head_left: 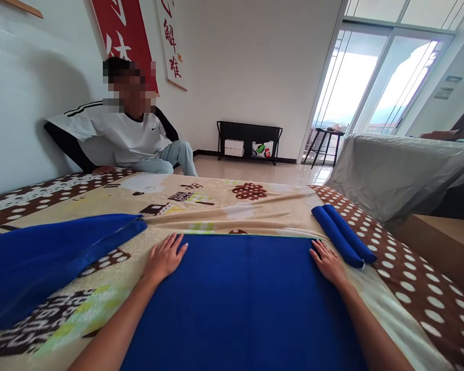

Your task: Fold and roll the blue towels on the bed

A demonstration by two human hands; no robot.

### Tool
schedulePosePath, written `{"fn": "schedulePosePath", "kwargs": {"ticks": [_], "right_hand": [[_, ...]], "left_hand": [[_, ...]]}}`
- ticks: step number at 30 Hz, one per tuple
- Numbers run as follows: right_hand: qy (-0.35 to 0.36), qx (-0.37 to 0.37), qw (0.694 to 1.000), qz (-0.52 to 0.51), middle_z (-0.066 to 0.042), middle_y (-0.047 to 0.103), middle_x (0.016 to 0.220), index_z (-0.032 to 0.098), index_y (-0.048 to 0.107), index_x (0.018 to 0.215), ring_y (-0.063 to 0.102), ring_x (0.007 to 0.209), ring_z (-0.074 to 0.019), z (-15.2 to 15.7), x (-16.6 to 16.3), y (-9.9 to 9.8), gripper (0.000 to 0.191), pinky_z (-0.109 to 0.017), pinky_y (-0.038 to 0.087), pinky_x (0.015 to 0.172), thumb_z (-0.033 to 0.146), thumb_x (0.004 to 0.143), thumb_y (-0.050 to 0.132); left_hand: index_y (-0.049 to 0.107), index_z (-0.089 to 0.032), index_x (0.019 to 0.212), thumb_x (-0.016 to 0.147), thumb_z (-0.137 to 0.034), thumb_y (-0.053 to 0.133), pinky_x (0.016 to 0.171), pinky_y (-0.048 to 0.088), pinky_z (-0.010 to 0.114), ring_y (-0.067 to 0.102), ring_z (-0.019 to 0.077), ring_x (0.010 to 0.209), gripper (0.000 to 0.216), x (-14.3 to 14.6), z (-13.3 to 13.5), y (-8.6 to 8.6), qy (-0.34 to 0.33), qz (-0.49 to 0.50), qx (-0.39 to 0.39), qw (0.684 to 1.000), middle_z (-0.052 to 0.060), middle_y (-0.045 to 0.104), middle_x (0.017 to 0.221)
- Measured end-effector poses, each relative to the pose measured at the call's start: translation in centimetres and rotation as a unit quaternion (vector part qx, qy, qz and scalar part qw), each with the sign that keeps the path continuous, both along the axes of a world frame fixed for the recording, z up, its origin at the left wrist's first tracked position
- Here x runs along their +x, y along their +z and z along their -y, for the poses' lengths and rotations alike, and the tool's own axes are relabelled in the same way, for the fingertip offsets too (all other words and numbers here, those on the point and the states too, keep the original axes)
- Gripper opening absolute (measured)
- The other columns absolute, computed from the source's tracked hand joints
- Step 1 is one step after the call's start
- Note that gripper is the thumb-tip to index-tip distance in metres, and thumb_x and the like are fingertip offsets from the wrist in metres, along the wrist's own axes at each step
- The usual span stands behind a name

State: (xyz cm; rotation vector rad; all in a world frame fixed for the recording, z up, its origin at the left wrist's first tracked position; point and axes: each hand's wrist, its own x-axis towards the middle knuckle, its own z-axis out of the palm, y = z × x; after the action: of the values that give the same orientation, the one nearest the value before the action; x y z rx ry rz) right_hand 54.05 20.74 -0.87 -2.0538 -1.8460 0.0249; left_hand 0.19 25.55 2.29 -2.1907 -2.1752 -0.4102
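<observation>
A blue cloth (247, 299) lies spread flat before me, with a thin green line along its far edge. My left hand (164, 256) rests on its far left corner, fingers stretched out and apart. On the far right corner lies my right hand (327, 260), also flat with its fingers extended. Just beyond that hand sit two rolled blue cloths (344, 234), side by side, with a small pale bit at their near end. Another blue cloth (54, 257) is spread loosely at the left.
A patterned blanket (216, 206) covers the bed under everything. A person in a white shirt (139, 134) sits at its far left edge. Beyond stand a black rack (249, 140), a black stool (327, 144) and plastic-covered furniture (402, 165). A cardboard box (444, 242) is at the right.
</observation>
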Motion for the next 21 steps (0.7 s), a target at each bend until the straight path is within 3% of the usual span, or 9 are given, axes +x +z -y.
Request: {"fn": "schedulePosePath", "kwargs": {"ticks": [2,5,8,11,15,18,21], "right_hand": [[-0.025,0.002,1.000,0.004,-0.014,0.038,0.155,0.019,0.046,0.143,0.033,0.145,-0.0293,0.7,1.0,-0.2,0.050,-0.057,0.024,0.118,0.041,0.099,0.046],[-0.018,0.021,0.999,0.015,-0.015,0.029,0.159,0.014,0.039,0.149,0.018,0.151,-0.0283,2.4,-1.9,-0.4,0.056,-0.054,0.013,0.122,0.042,0.102,0.028],[0.078,0.013,0.996,0.028,-0.002,0.031,0.159,0.027,0.035,0.152,0.023,0.150,-0.0190,5.9,-6.0,-0.6,0.057,-0.042,0.018,0.123,0.052,0.101,0.028],[0.136,-0.012,0.990,0.036,0.004,0.035,0.157,0.036,0.033,0.152,0.030,0.147,-0.0170,10.3,-7.2,-1.3,0.058,-0.042,0.024,0.122,0.059,0.098,0.033],[0.052,0.011,0.996,0.067,-0.001,0.034,0.158,0.031,0.033,0.153,0.030,0.147,-0.0236,15.9,-2.5,-3.7,0.065,-0.051,0.027,0.120,0.062,0.096,0.032],[0.034,0.040,0.993,0.109,-0.002,0.041,0.154,0.031,0.057,0.138,0.032,0.146,-0.0290,19.6,1.9,-6.1,0.060,-0.056,0.032,0.115,0.058,0.097,0.022],[0.003,0.109,0.984,0.141,-0.009,0.048,0.149,0.026,0.070,0.120,0.037,0.142,-0.0372,21.8,1.5,-7.0,0.069,-0.065,0.036,0.106,0.050,0.098,0.009]], "left_hand": [[0.044,-0.017,0.146,0.100,-0.036,0.036,0.117,0.013,0.066,0.032,0.0326,0.146,0.050,-1.7,0.8,0.7,0.029,-0.011,0.020,0.999,0.018,0.037,0.157],[0.035,-0.015,0.151,0.101,-0.032,0.023,0.118,0.002,0.064,0.020,0.0294,0.151,0.054,0.5,3.7,1.1,0.005,-0.028,0.063,0.998,0.016,0.024,0.162],[0.031,-0.030,0.153,0.101,-0.046,0.030,0.121,0.018,0.048,0.025,0.0219,0.150,0.055,3.4,8.1,0.4,-0.097,-0.039,0.052,0.993,0.002,0.026,0.163],[0.027,-0.041,0.152,0.097,-0.057,0.035,0.118,0.028,0.044,0.034,0.0207,0.147,0.057,3.2,12.7,-1.1,-0.143,-0.039,-0.006,0.989,-0.005,0.032,0.160],[0.023,-0.036,0.154,0.094,-0.062,0.033,0.119,0.021,0.056,0.030,0.0271,0.148,0.066,-1.8,17.9,-3.3,0.000,-0.044,-0.015,0.999,-0.001,0.029,0.161],[0.024,-0.032,0.155,0.092,-0.056,0.034,0.116,0.023,0.060,0.038,0.0314,0.144,0.068,-5.3,21.1,-4.3,0.076,-0.041,0.045,0.995,0.003,0.035,0.159],[0.014,-0.030,0.157,0.094,-0.045,0.031,0.114,0.021,0.066,0.040,0.0341,0.142,0.067,-4.9,23.0,-4.3,0.117,-0.030,0.118,0.986,0.009,0.037,0.158]]}}
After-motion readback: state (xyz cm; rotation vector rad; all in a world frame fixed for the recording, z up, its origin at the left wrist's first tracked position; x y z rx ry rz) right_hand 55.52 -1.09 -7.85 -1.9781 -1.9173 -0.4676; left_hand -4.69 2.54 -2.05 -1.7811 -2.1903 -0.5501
